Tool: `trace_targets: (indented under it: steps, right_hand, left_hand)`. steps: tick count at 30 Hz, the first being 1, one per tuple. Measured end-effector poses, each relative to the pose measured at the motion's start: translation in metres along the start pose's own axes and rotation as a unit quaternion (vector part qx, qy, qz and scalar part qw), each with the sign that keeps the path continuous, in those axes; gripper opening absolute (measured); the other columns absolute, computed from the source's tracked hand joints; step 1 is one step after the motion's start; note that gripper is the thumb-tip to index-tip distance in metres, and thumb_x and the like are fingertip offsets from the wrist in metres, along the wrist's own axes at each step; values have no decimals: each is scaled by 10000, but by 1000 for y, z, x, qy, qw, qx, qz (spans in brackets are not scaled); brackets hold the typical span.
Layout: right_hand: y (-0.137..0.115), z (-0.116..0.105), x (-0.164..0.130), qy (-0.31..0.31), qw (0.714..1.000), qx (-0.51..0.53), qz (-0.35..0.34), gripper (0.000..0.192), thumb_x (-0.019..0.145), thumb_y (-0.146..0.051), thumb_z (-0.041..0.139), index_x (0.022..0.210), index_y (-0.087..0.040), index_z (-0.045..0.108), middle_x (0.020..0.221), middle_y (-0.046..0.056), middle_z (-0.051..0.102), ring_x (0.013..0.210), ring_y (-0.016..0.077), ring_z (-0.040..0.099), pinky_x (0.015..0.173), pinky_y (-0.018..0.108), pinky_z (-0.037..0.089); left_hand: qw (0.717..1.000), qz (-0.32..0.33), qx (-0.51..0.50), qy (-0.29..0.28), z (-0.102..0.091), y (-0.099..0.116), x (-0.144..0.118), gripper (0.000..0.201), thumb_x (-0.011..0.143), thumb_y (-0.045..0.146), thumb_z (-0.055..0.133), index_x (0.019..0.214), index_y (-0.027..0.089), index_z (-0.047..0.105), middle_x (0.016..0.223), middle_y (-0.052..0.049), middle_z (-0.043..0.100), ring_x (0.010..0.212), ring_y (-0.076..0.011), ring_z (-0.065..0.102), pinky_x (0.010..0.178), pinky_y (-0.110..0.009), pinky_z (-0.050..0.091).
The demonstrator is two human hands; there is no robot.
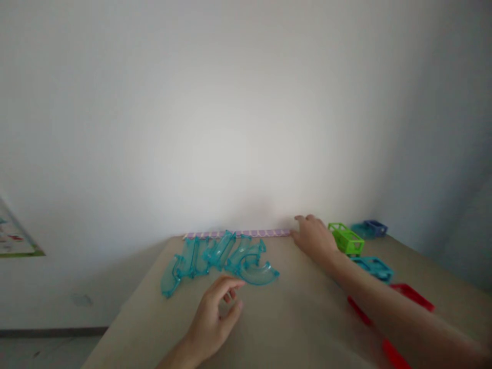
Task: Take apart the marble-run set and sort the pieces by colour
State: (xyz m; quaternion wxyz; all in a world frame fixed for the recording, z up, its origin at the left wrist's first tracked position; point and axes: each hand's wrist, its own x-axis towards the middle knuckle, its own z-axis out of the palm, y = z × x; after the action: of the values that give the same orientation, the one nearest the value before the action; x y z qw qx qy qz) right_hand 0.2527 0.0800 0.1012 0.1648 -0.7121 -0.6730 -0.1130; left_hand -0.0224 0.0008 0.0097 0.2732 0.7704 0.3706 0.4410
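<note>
My left hand [213, 318] hovers over the near part of the table, its fingers loosely curved and the thumb apart, with nothing between them. Just beyond it lies a curved, see-through blue track piece [257, 275]. Several more blue track pieces [221, 251] form a loose row to the left, some overlapping. At the back, my right hand [313, 237] reaches toward the wall with fingers apart, and I see nothing held. Its thumb is by the right end of a purple-and-white patterned strip [265, 233], which runs along the table's back edge; whether they touch is unclear.
Right of my right arm stand a green open-frame block [346, 240], a dark blue one [376, 227] and a teal one [374, 268]. Red pieces [413, 295] lie nearer, partly behind the forearm. A wall [246, 128] rises behind the table [284, 318].
</note>
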Motion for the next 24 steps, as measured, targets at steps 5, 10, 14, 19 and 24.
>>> trace_targets:
  steps: [5, 10, 14, 19, 24]
  right_hand:
    - [-51, 44, -83, 57, 977, 116, -169, 391, 864, -264, 507, 1247, -182, 516, 1236, 146, 516, 1131, 278, 479, 973, 402, 394]
    - [-51, 74, -95, 24, 973, 161, -164, 442, 785, -211, 605, 1221, -187, 544, 1241, 167, 501, 1157, 340, 436, 953, 482, 388]
    - [-45, 70, -88, -19, 968, 183, -173, 424, 773, -201, 637, 1190, -205, 559, 1175, 140, 532, 1094, 314, 476, 938, 465, 390]
    - [-48, 59, -95, -71, 936, 260, -226, 316, 751, -242, 666, 1041, -186, 556, 1072, 101, 572, 995, 265, 528, 880, 392, 422]
    - [-54, 52, -102, -98, 907, 339, -231, 312, 761, -270, 661, 1026, -186, 521, 970, 73, 614, 881, 219, 575, 771, 323, 452]
  left_hand:
    - [997, -64, 9, 45, -1, -7, 4, 167, 865, 216, 515, 978, 179, 631, 893, -53, 608, 769, -155, 581, 638, -239, 446]
    - [994, -87, 18, 63, -1, -6, 5, 152, 859, 235, 525, 911, 167, 652, 812, -43, 607, 702, -150, 572, 597, -231, 431]
    - [993, -101, 14, 62, 0, -9, 5, 144, 853, 236, 528, 897, 168, 646, 797, -36, 602, 683, -144, 566, 583, -227, 424]
    - [991, -123, 2, 54, -1, -16, 5, 138, 833, 228, 531, 927, 172, 615, 841, -31, 586, 673, -132, 555, 584, -228, 430]
    - [986, -156, -11, 55, 1, -17, 5, 424, 765, 154, 546, 1184, 210, 510, 981, -35, 536, 653, -113, 545, 588, -239, 447]
